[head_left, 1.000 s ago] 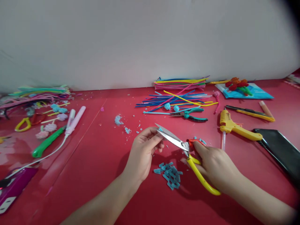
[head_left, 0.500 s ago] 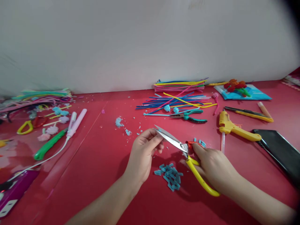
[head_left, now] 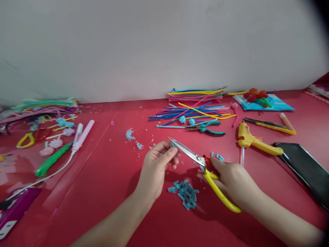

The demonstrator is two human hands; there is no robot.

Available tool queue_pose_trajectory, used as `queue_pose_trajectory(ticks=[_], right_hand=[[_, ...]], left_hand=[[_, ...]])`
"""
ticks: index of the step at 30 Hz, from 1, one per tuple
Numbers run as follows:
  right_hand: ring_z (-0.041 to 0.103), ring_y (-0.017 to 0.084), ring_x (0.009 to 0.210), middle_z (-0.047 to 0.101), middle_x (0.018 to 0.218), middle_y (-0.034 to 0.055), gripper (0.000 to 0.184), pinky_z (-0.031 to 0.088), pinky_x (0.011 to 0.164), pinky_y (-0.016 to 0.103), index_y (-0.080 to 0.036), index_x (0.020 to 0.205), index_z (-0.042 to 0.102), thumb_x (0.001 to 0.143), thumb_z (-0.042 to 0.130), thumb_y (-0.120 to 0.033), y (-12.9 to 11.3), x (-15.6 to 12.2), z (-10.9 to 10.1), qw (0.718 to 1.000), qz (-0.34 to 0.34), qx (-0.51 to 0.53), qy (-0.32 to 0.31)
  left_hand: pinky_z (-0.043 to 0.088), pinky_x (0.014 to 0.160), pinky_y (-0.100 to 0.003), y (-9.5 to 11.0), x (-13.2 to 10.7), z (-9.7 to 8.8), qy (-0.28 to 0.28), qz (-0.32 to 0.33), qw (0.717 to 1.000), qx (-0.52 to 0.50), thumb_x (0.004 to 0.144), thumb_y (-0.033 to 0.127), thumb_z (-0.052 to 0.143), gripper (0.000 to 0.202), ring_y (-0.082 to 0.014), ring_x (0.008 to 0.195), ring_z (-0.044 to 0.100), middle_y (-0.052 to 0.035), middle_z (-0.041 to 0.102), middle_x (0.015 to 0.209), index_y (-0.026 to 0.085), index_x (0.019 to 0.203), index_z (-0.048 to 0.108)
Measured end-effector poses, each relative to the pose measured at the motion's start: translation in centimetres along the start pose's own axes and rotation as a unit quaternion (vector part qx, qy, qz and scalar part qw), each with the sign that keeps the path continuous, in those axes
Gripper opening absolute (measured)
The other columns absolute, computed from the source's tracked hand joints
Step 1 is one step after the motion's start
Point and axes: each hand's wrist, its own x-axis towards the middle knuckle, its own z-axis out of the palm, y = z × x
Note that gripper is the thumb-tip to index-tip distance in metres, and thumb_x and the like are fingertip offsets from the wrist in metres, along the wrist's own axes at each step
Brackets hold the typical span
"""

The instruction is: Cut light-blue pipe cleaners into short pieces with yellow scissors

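My right hand is wrapped round the handles of a pair of scissors, one red and one yellow. Their blades point up and left, close together, with the tips beside my left fingers. My left hand pinches a small blue piece between thumb and forefinger, right by the blades. Most of that piece is covered by my fingers. Below the scissors lies a pile of blue cut pieces on the red table. A few more blue bits sit just behind my right hand.
Behind my hands are pliers, loose pipe cleaners and blue fluff. To the right lie a yellow glue gun, a utility knife and a black phone-like slab. A pink corded tool and a green-handled tool lie left.
The view has shifted very slightly. Both hands hold nearly the same pose, the scissors still beside the left fingertips and the blue piece still pinched.
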Motion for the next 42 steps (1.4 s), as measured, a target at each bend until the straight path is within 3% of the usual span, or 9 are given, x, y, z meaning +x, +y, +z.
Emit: queue_pose_trajectory(ticks=[7,12,15,20,24,28,32,37,42], right_hand=[[0.047,0.012,0.051,0.051,0.058,-0.0021,0.025,0.028,0.046,0.021,-0.02,0.07,0.044,0.078,0.044,-0.044,-1.3,0.6,-1.4,0.973,0.057,0.216,-0.055],[0.042,0.008,0.049,0.047,0.061,-0.0036,0.017,0.032,0.043,0.018,-0.018,0.08,0.048,0.078,0.045,-0.035,-1.8,0.7,-1.7,0.892,0.095,0.438,-0.055],[0.039,0.006,0.042,0.044,0.054,-0.0064,0.017,0.033,0.04,0.018,-0.019,0.081,0.048,0.076,0.048,-0.035,-1.8,0.6,-1.8,0.845,0.11,0.518,-0.078],[0.036,0.006,0.036,0.038,0.042,-0.0095,0.012,0.031,0.039,0.018,-0.019,0.073,0.047,0.075,0.046,-0.03,-2.1,0.7,-2.2,0.816,0.122,0.56,-0.075],[0.036,0.005,0.035,0.038,0.041,-0.0093,0.012,0.029,0.038,0.017,-0.019,0.065,0.045,0.074,0.045,-0.026,-2.4,0.6,-2.6,0.837,0.13,0.524,-0.086],[0.036,0.005,0.039,0.037,0.046,-0.0088,0.007,0.029,0.04,0.017,-0.019,0.066,0.045,0.072,0.046,-0.023,-2.6,0.4,-2.4,0.867,0.123,0.479,-0.062],[0.039,0.008,0.05,0.041,0.056,-0.0056,0.014,0.029,0.045,0.019,-0.019,0.067,0.043,0.073,0.049,-0.031,-2.3,0.4,-2.0,0.908,0.09,0.406,-0.047],[0.038,0.009,0.047,0.041,0.053,-0.006,0.024,0.023,0.044,0.02,-0.021,0.067,0.038,0.072,0.052,-0.041,-1.3,0.3,-2.0,0.973,0.062,0.22,-0.033],[0.051,0.016,0.052,0.054,0.06,-0.002,0.024,0.024,0.047,0.023,-0.023,0.078,0.039,0.075,0.046,-0.046,-0.7,0.1,-1.5,0.995,0.056,0.076,-0.034]], left_hand=[[0.04,0.051,-0.02,-1.1,-0.4,0.6,-0.098,-0.097,0.99,-0.002,0.075,0.026,0.055,0.012,-0.0084,0.055,0.051,-0.0017,0.058,0.068,0.015,0.079,0.055],[0.038,0.048,-0.018,-1.3,-0.9,1.3,-0.172,-0.158,0.972,0.028,0.075,0.026,0.053,0.013,-0.0074,0.051,0.05,-0.001,0.056,0.063,0.014,0.075,0.057],[0.037,0.047,-0.018,-1.2,-1.0,1.4,-0.195,-0.176,0.964,0.05,0.075,0.028,0.054,0.015,-0.0068,0.049,0.049,-0.0008,0.055,0.062,0.013,0.073,0.057],[0.037,0.047,-0.018,-1.3,-1.1,1.5,-0.223,-0.188,0.954,0.072,0.075,0.029,0.054,0.017,-0.0067,0.049,0.048,-0.0004,0.053,0.062,0.013,0.069,0.055],[0.038,0.049,-0.019,-1.4,-1.3,1.7,-0.227,-0.168,0.954,0.105,0.075,0.028,0.053,0.015,-0.0076,0.051,0.049,-0.0003,0.053,0.062,0.013,0.073,0.056],[0.036,0.05,-0.018,-1.3,-1.6,2.1,-0.183,-0.105,0.96,0.182,0.07,0.023,0.059,0.009,-0.0065,0.051,0.045,0.0027,0.05,0.06,0.015,0.07,0.056],[0.034,0.048,-0.017,-1.5,-1.7,2.0,-0.159,-0.071,0.962,0.212,0.07,0.022,0.057,0.01,-0.0063,0.051,0.041,0.0044,0.045,0.056,0.015,0.065,0.055],[0.038,0.047,-0.018,-1.4,-0.8,1.0,-0.076,-0.045,0.99,0.111,0.071,0.023,0.058,0.009,-0.0072,0.049,0.047,0.0022,0.052,0.059,0.015,0.074,0.056],[0.04,0.049,-0.017,-0.9,0.0,0.2,-0.018,-0.003,1.0,-0.004,0.073,0.02,0.057,0.007,-0.0069,0.053,0.05,0.0001,0.057,0.065,0.014,0.076,0.056]])
